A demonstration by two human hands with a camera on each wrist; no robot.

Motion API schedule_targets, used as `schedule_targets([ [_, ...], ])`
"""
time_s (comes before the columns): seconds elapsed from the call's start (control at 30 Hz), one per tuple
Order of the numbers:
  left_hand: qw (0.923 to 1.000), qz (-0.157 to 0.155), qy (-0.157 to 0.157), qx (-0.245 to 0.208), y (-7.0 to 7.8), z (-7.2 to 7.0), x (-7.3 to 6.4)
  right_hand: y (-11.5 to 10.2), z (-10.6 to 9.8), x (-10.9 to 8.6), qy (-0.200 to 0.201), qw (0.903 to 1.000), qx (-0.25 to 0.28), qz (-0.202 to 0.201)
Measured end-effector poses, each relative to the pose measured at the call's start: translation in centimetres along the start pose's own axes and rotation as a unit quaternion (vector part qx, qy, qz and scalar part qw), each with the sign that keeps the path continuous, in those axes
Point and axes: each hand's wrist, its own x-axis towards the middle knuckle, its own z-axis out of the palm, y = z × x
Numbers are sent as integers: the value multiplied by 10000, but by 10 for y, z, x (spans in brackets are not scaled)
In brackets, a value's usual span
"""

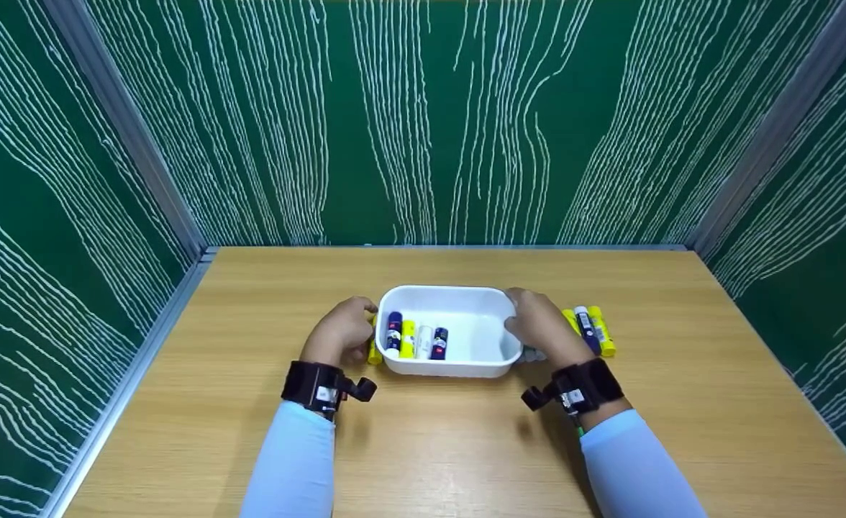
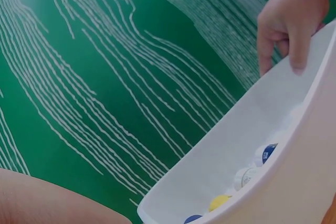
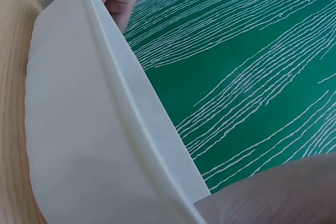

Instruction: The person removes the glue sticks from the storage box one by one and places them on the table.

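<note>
While right fingers [image 2: 298, 45] pinch the smooth, rounded tub [image 1: 473, 327], left fingers' [image 1: 362, 308] grip is unclear.

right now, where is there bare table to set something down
Bare table lies in front of the white tray between the sleeves, and behind the tray up to the green wall. Inside, the tray's right part is bare beside four sticks. Crowded: the tray's ends, with the left hand and a yellow stick at one, the right hand and more sticks at the other.
</note>
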Motion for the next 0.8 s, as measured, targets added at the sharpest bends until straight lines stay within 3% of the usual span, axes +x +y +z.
schedule_targets([
  [0.23, 9988, 18, 296, 379, 1, -1, 3, -1, 0, -1, -68, 9999, 61, 74],
  [0.57, 9900, 336, 1284, 475, 25, -5, -10, 0, 2, 0, -45, 10000, 8, 81],
  [0.7, 9851, 600, 1561, 399, 38, 1, -17, 1, 2, -1, 35, 10000, -65, 43],
  [0.8, 9838, 768, 1568, 400, 48, 13, -22, 0, 2, -1, 54, 9999, -86, 47],
])
